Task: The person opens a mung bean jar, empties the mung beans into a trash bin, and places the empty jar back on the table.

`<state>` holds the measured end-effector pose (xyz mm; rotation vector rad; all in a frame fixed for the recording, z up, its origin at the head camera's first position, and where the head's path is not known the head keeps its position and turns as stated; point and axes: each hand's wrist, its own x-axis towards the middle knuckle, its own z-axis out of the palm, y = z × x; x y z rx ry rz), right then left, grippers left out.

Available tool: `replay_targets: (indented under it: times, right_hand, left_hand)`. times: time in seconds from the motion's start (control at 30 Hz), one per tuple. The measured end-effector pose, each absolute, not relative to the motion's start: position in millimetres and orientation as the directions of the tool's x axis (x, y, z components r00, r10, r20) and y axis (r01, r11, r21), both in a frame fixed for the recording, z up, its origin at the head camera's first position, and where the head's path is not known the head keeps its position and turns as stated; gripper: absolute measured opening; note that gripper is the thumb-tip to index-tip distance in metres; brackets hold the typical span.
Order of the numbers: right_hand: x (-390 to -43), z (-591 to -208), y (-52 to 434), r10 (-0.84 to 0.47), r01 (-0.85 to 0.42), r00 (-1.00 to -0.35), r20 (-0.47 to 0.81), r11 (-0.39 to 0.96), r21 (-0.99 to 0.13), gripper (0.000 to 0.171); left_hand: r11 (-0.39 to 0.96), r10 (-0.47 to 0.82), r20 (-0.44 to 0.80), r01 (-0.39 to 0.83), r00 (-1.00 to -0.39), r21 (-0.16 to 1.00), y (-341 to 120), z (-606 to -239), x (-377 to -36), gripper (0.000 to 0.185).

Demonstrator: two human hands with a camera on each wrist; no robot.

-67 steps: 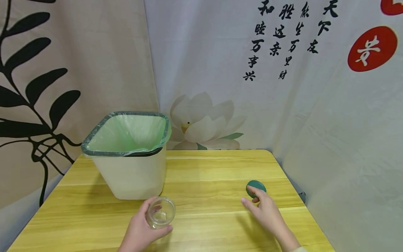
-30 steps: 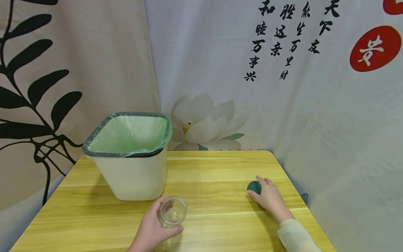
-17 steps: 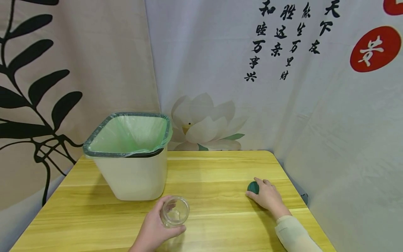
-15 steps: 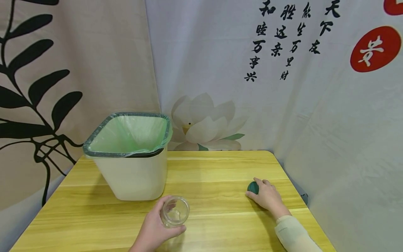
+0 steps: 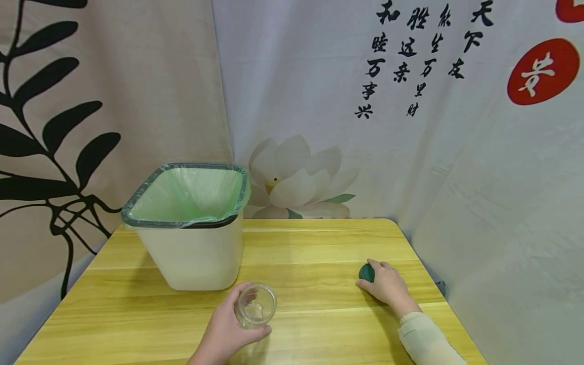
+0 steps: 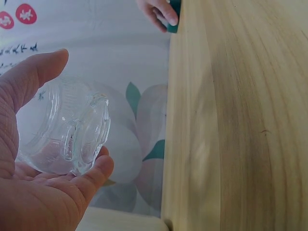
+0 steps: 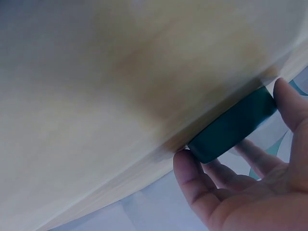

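Note:
My left hand (image 5: 226,328) grips a clear glass jar (image 5: 257,306) above the near middle of the table, its round mouth facing up. Up close in the left wrist view, the glass jar (image 6: 62,132) lies between thumb and fingers, with its thick base toward the table. Farther right, my right hand (image 5: 388,285) holds a round dark green lid (image 5: 366,272) at the tabletop. The right wrist view has the lid (image 7: 236,125) pinched by its rim between the thumb and fingers of the hand (image 7: 255,197). Its underside is hidden.
A white bin (image 5: 201,258) with a green bag liner (image 5: 214,187) stands on the wooden table (image 5: 301,253) at the left, just beyond the jar. Printed cloth (image 5: 296,76) hangs behind the table and along the right side.
My left hand has shifted a little right with the jar. My right hand, loosely over the lid at first, has come round its side and taken hold of it. Lately both are nearly still.

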<state>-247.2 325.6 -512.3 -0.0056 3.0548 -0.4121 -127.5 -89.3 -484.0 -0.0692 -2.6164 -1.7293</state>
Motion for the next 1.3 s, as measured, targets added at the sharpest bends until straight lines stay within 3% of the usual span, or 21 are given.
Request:
replay_targets:
  times: [1.3]
  right_hand:
    - [-247.1,-507.8,322.3,-0.009,0.001,-0.999,-0.035,0.960,-0.279,0.088]
  left_hand:
    - [0.392,0.083,0.051,0.080,-0.995,0.916,-79.1,-485.7,-132.8,0.094]
